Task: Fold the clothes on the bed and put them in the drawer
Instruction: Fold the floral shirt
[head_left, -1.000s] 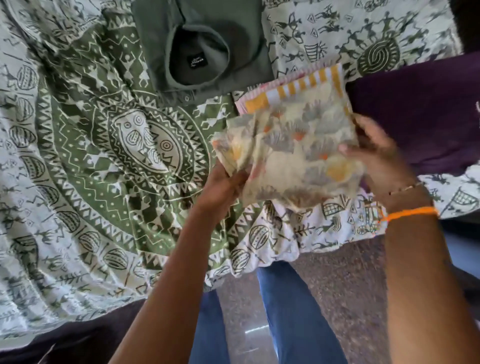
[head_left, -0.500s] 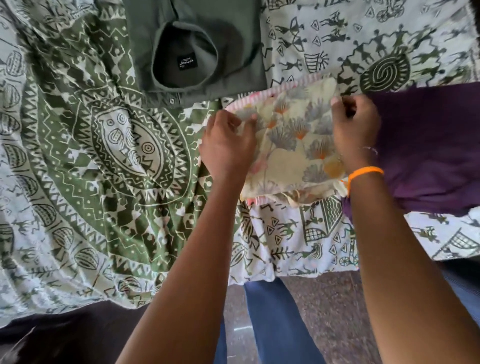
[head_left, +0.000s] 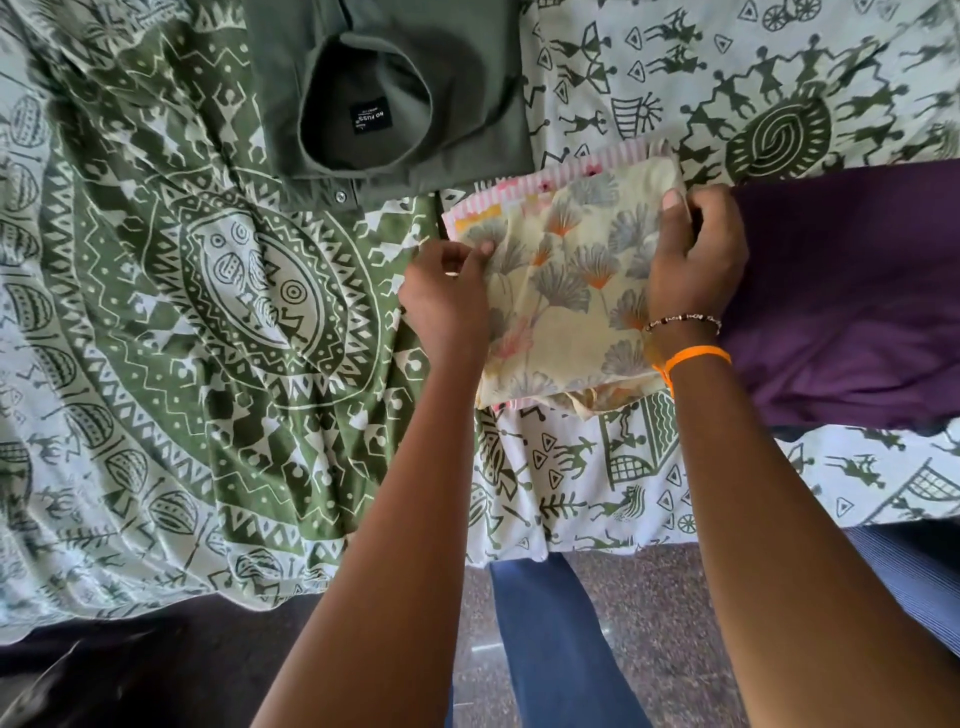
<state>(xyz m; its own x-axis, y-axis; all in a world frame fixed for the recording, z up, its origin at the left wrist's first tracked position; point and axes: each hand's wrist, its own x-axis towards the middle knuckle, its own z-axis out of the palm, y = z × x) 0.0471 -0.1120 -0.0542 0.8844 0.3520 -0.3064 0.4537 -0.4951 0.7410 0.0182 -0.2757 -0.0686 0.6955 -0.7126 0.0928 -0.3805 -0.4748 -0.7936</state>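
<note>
A folded cream cloth with grey and orange flowers (head_left: 566, 291) lies on the bed, on top of a pink striped cloth (head_left: 545, 176) whose far edge shows. My left hand (head_left: 447, 301) pinches the floral cloth's left edge. My right hand (head_left: 696, 254) grips its right edge, thumb on top and fingers curled beside it. A folded dark green shirt (head_left: 395, 98) lies just beyond, collar up. A purple garment (head_left: 852, 291) lies flat to the right, touching the floral cloth.
The bed is covered by a green and white patterned sheet (head_left: 208, 312). Its front edge runs across the lower view, with speckled floor (head_left: 649, 623) and my blue-trousered legs (head_left: 545, 649) below it.
The floral cloth was held up above the bed a second ago; it now lies flat on the striped cloth. Both hands have moved forward and down to its side edges.
</note>
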